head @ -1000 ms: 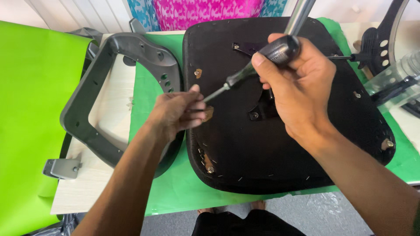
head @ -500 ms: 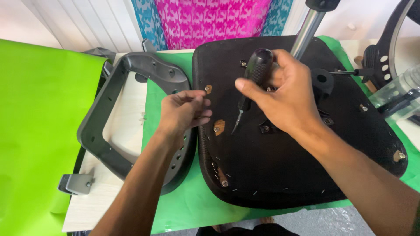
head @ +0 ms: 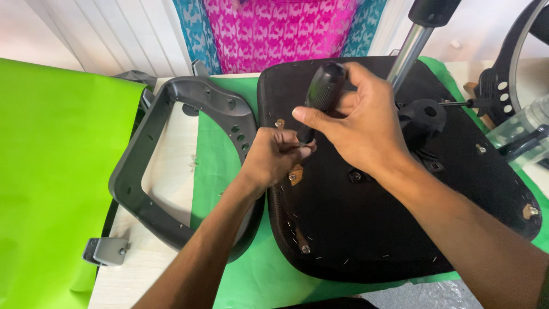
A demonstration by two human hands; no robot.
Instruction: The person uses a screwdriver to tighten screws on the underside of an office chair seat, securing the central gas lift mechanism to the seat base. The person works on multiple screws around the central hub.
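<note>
Gripping the screwdriver point(head: 322, 94) in my right hand point(head: 357, 129), my left hand point(head: 275, 157) pinches its tip against the chair seat point(head: 372, 229) on the bench; the armrest point(head: 171, 166) lies unattached left.

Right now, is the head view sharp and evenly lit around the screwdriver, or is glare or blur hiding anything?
Head view: sharp and evenly lit, no glare on the black seat underside; the screwdriver handle is crisp, its tip hidden behind the left hand; the right hand is unblurred; slight wide-angle bending at the edges.

One head-worn camera looks steeply down, close over the table point(head: 166, 171).
</note>
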